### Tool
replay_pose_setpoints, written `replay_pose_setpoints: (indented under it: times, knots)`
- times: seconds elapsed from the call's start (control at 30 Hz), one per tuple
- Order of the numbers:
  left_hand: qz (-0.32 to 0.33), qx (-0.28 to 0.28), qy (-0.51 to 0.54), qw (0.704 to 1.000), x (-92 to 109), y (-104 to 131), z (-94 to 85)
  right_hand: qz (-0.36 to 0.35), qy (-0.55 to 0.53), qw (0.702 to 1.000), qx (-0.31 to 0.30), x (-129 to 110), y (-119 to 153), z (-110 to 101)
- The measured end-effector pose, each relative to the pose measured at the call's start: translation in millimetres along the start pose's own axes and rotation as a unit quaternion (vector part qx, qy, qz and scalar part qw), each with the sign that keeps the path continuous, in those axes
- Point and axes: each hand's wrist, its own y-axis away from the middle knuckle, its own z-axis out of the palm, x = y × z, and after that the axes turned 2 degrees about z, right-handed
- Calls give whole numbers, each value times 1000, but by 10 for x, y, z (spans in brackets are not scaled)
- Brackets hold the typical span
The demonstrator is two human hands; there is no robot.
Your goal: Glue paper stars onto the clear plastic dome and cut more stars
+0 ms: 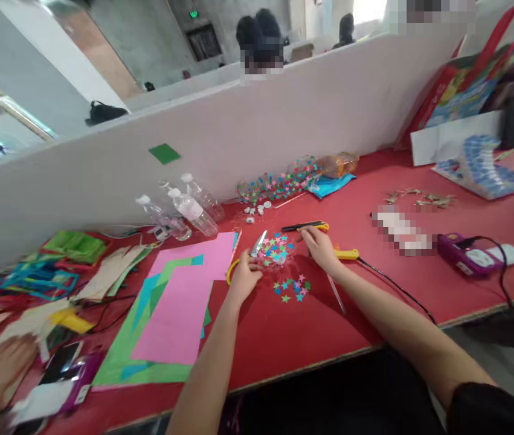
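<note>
A clear plastic piece covered with small coloured stars (279, 249) sits on the red table between my hands. My left hand (244, 279) is at its left side with the fingers spread, beside yellow-handled scissors (231, 273) whose blades point away from me. My right hand (320, 246) lies at its right edge, fingers loosely stretched; blur hides whether the fingertips touch it. A black and yellow box cutter (304, 226) lies just beyond my right hand. Close to that wrist is a yellow glue gun (348, 254) with a black cord. Loose paper stars (293, 286) lie nearer me.
Pink and green paper sheets (179, 314) are stacked at left. Clear bottles (197, 214) and a star-covered bottle (279, 182) stand or lie along the wall. A purple power strip (467, 257) is at right. Another person's hand (5, 368) shows at far left.
</note>
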Motion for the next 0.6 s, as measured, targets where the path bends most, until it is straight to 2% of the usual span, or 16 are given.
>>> replay_pose_setpoints:
  times: [0.1,0.23,0.4,0.6]
  knots:
    - [-12,76,-9,997,38,79,-58,-11,20,1000,-1,2,-13,-79]
    - [5,145,-3,989,37,237,7,-56,69,996,-18,76,108,-210]
    - [64,157,21,985,-15,327,110,-95,141,985,-29,278,280,-348]
    - [90,163,37,982,-79,276,116,-114,194,974,-5,344,244,-337]
